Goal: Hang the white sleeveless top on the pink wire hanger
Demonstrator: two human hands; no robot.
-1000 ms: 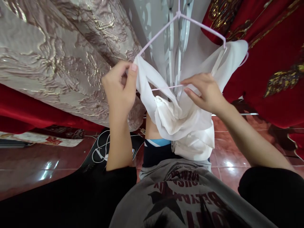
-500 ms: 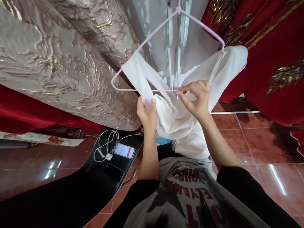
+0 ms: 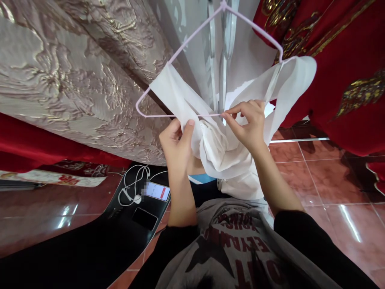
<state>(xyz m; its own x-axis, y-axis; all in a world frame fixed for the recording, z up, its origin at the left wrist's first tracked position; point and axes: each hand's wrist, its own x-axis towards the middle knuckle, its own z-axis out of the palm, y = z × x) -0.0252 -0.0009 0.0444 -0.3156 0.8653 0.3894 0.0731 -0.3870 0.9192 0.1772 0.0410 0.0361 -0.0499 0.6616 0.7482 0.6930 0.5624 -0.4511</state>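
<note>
A pale pink clothes hanger (image 3: 192,36) is in front of me, with a white garment (image 3: 216,148) of thin cloth draped over both its shoulders. The cloth hangs down toward my lap. My left hand (image 3: 177,138) pinches a fold of the garment just below the hanger's bottom bar, thumb on top. Between thumb and forefinger, my right hand (image 3: 248,122) grips the middle of that bottom bar. Its other fingers are curled against the cloth, and I cannot tell whether they hold it too.
On the left, a black chair (image 3: 120,224) bears a lit phone (image 3: 156,190), a dark phone (image 3: 144,219) and a white cable (image 3: 126,188). Shiny embossed fabric (image 3: 75,80) hangs at the upper left, red gold-trimmed fabric (image 3: 339,80) at the right. Red tiles (image 3: 321,180) cover the floor.
My left hand has moved slightly left and its grip on the cloth has shifted. The hanger's left end has shifted a little left and down. The right hand keeps its pinch on the bar.
</note>
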